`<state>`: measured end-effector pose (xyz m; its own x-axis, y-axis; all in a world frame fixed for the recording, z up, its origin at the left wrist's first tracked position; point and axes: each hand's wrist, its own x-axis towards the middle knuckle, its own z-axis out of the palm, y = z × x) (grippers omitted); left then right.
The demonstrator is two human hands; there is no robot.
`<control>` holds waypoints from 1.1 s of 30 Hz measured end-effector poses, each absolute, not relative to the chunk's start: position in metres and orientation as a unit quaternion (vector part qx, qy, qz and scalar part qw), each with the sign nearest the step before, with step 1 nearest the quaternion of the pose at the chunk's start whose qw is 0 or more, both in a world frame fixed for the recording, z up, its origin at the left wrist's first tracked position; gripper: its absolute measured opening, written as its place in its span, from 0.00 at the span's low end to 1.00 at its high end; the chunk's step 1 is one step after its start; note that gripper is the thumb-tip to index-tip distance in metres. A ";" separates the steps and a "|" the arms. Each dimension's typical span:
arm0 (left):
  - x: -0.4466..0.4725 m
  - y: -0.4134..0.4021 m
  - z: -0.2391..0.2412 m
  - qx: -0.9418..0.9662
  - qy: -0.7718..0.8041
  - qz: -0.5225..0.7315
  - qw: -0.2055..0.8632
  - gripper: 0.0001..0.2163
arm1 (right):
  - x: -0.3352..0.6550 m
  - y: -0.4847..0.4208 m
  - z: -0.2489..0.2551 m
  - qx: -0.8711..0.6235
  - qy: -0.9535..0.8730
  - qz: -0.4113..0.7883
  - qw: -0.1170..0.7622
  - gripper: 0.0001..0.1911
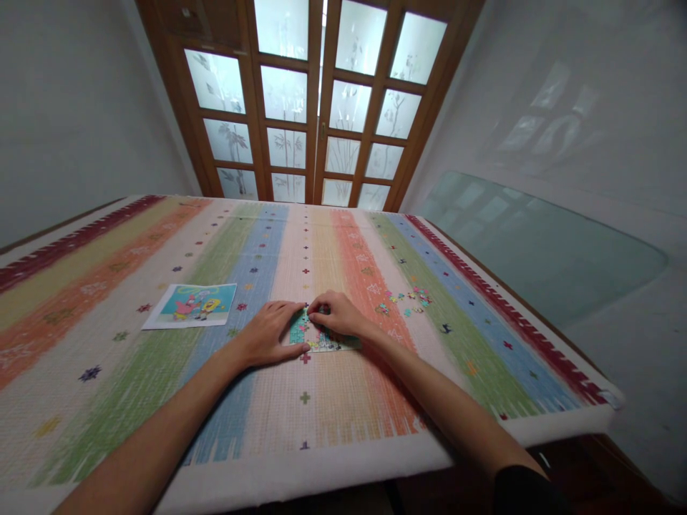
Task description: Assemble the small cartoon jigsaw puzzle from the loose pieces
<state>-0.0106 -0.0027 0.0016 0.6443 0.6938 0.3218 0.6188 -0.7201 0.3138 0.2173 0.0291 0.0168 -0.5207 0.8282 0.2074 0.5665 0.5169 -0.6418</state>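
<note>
A small, partly assembled jigsaw puzzle (298, 333) lies flat on the table between my hands, with teal and multicoloured pieces. My left hand (271, 333) rests at its left side, thumb and fingers apart along the edges. Over the puzzle's upper part, my right hand (337, 315) has thumb and forefinger pinched together; whatever is between the tips is too small to make out. My right hand hides part of the puzzle. Loose puzzle pieces (418, 295) are scattered to the right. A printed cartoon picture (197, 305) on white paper lies to the left.
A striped, patterned cloth (252, 400) covers the large table. White walls stand on both sides, with a pale glass-like panel (526, 243) against the right one. Wooden doors with frosted panes (284, 93) close off the far end.
</note>
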 end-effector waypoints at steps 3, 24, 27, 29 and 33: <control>-0.011 -0.003 0.001 0.903 0.364 0.214 0.084 0.31 | 0.216 0.029 0.017 -0.410 -0.848 0.227 0.249 0.06; -0.009 -0.003 0.004 0.903 0.351 0.222 0.105 0.28 | 0.213 0.020 0.018 -0.401 -0.893 0.102 0.178 0.07; -0.009 -0.003 0.004 0.903 0.353 0.222 0.102 0.28 | 0.213 0.019 0.019 -0.402 -0.897 0.072 0.169 0.07; -0.009 -0.004 0.004 0.903 0.352 0.223 0.104 0.29 | 0.214 0.019 0.019 -0.405 -0.896 0.070 0.168 0.06; -0.010 -0.003 0.005 0.906 0.346 0.222 0.103 0.27 | 0.214 0.020 0.020 -0.430 -0.882 0.094 0.169 0.05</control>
<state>-0.0097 -0.0033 0.0050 0.6612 0.6730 0.3315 0.5813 -0.7389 0.3407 0.2136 0.0203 0.0198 -0.5731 0.7899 0.2184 0.7264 0.6129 -0.3108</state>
